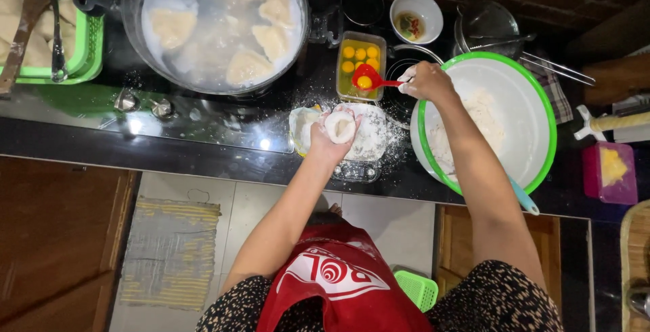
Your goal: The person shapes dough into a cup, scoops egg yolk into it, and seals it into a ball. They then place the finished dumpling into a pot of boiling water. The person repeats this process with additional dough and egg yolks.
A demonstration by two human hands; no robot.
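Observation:
My left hand cups a round, hollowed piece of white dough above a floured plate. My right hand grips the handle of a small red spoon. An egg yolk sits in the spoon's bowl. The spoon hovers over the lower edge of a rectangular clear container holding several egg yolks. Both hands are dusted with flour.
A large pan of frying dumplings steams at the back left. A green basket with dough pieces stands far left. A big green-rimmed white bowl with flour sits at right, a small sauce bowl and strainer behind it.

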